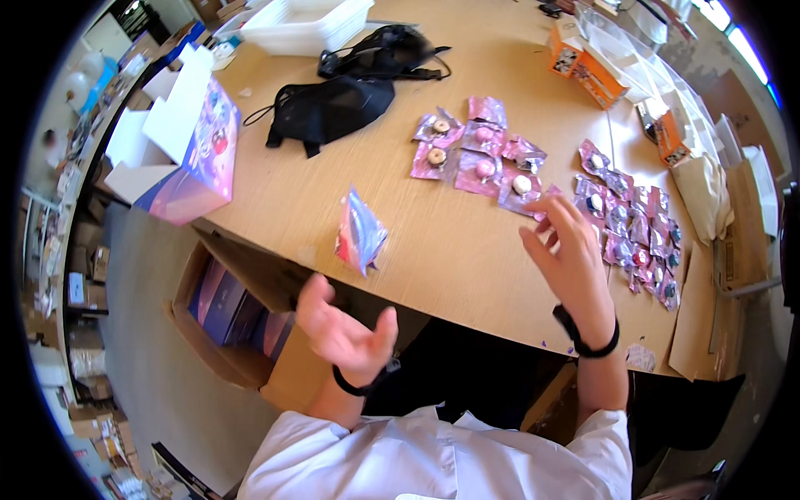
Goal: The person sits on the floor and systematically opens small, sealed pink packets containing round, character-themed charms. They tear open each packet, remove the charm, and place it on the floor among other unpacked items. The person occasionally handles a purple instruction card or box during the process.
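Note:
My left hand (347, 331) is palm up with fingers apart, just off the table's front edge and holding nothing. Beyond it a shiny pink and blue foil packet (362, 232) lies on the wooden table (431, 250). My right hand (562, 244) hovers with bent, parted fingers near the lower right of a group of small clear pink packets (480, 147), each with a small round item. Its fingertips are close to the packet with a white round item (521, 184); touching cannot be told. More small packets (637, 225) lie in rows to its right.
An open printed cardboard box (187, 150) stands at the table's left corner. Black fabric bags (337, 109) and stacked white trays (306, 28) lie farther back. Orange boxes (600, 81) and a beige cloth bag (703, 197) are at the right. Below, a carton (222, 359) holds purple boxes.

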Available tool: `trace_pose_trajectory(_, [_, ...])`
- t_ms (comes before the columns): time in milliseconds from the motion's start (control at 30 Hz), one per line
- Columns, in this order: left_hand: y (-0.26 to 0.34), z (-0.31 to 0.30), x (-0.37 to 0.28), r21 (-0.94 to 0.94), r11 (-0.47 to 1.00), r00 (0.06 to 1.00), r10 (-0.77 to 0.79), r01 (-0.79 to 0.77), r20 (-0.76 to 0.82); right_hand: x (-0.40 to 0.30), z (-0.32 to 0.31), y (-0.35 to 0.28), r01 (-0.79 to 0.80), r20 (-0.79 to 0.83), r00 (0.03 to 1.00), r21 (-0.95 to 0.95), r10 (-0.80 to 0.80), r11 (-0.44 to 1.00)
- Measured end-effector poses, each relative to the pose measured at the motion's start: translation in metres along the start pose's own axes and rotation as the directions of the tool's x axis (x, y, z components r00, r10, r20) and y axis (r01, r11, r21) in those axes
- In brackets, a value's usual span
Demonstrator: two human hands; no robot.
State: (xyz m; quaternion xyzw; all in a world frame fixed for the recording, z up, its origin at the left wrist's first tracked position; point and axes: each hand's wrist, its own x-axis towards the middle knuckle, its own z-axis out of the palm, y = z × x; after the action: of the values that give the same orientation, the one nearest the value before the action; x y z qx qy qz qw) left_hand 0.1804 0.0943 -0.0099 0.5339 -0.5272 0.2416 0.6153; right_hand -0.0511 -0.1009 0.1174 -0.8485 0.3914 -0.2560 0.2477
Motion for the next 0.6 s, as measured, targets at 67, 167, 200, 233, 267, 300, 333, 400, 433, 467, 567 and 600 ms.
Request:
trace_pose_trajectory(67, [-0.018, 0.007, 0.014, -0.030, 0.979, 0.979, -0.203, 0.203, -0.014, -0.020, 0.013, -0.013, 0.041, 0.004, 0.999, 0.100, -0.042, 0.994])
trace_pose_trajectory(167, [-0.040, 0.020, 0.009, 0.073, 0.849, 0.827, -0.526, 0.523, 0.196, -0.040, 0.043, -0.025, 0.050, 0.030, 0.998, 0.249, -0.060, 0.967])
trace_pose_trajectory(200, [-0.053, 0.030, -0.003, -0.025, 0.756, 0.740, -0.633, 0.654, 0.228, -0.044, 0.054, -0.029, 0.043, 0.059, 0.996, 0.296, -0.063, 0.954])
trace_pose_trajectory(233, [-0.054, 0.038, -0.005, -0.119, 0.633, 0.637, -0.718, 0.765, 0.281, -0.048, 0.063, -0.031, 0.029, 0.083, 0.995, 0.339, -0.061, 0.940])
trace_pose_trajectory(267, [-0.051, 0.038, -0.005, -0.236, 0.585, 0.631, -0.721, 0.776, 0.286, -0.050, 0.071, -0.034, 0.029, 0.092, 0.994, 0.343, -0.064, 0.939])
trace_pose_trajectory(300, [-0.046, 0.037, 0.000, -0.258, 0.572, 0.628, -0.705, 0.778, 0.331, -0.053, 0.080, -0.037, 0.025, 0.100, 0.993, 0.348, -0.064, 0.937])
trace_pose_trajectory(333, [-0.041, 0.036, 0.004, -0.278, 0.559, 0.624, -0.686, 0.781, 0.375, -0.056, 0.087, -0.040, 0.021, 0.108, 0.992, 0.354, -0.063, 0.935])
trace_pose_trajectory(400, [-0.031, 0.030, 0.005, -0.339, 0.485, 0.590, -0.620, 0.806, 0.517, -0.059, 0.094, -0.046, 0.075, 0.000, 0.997, 0.334, -0.080, 0.940])
trace_pose_trajectory(433, [-0.029, 0.023, 0.004, -0.270, 0.629, 0.632, -0.468, 0.729, 0.617, -0.060, 0.096, -0.048, 0.104, -0.054, 0.994, 0.324, -0.091, 0.940])
trace_pose_trajectory(467, [-0.030, 0.015, 0.005, -0.218, 0.756, 0.629, -0.307, 0.617, 0.714, -0.061, 0.097, -0.044, 0.086, -0.044, 0.996, 0.382, -0.075, 0.920])
trace_pose_trajectory(567, [-0.003, 0.000, 0.022, -0.212, 0.650, 0.460, -0.237, 0.730, 0.856, -0.071, 0.096, -0.031, 0.013, 0.015, 0.999, 0.746, -0.036, 0.665])
trace_pose_trajectory(600, [-0.005, -0.001, 0.023, -0.254, 0.666, 0.479, -0.177, 0.701, 0.860, -0.076, 0.094, -0.029, -0.038, 0.067, 0.997, 0.852, -0.036, 0.522])
